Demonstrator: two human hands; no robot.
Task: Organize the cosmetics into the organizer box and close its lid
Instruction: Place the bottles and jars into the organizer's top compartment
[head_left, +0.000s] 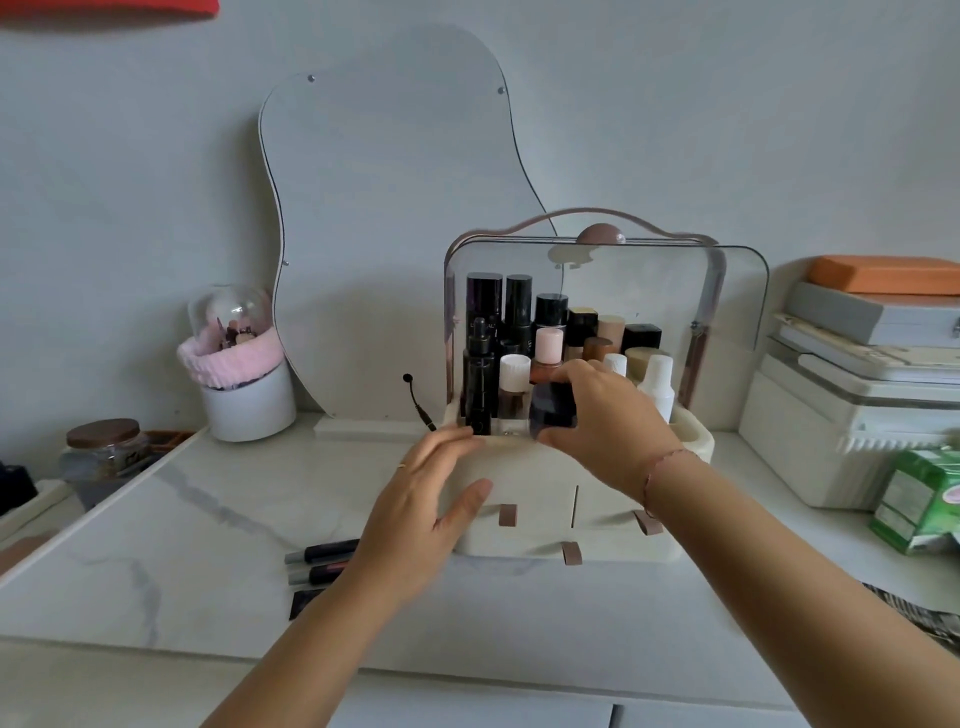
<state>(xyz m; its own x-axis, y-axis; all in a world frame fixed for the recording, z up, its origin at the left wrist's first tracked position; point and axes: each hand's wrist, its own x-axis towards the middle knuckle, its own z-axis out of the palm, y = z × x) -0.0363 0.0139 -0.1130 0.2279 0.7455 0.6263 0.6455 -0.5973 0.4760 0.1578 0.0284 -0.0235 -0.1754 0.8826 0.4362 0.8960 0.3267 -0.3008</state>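
Note:
A cream organizer box (691, 441) stands on the white marble table, its clear lid (649, 291) raised behind it. Several bottles stand inside, among them a tall black dropper bottle (479, 384) at the front left. My right hand (608, 421) grips a dark square bottle (553, 408) over the box's front row. With fingers straight, my left hand (426, 499) touches the box's front left corner. Beside my left wrist, three dark lipstick tubes (322, 564) lie on the table.
A wavy mirror (384, 234) leans on the wall behind. A white brush holder (247, 400) with a pink band stands at the left, a brown-lidded jar (106, 447) further left. Stacked boxes (852, 410) and a green pack (919, 499) fill the right side.

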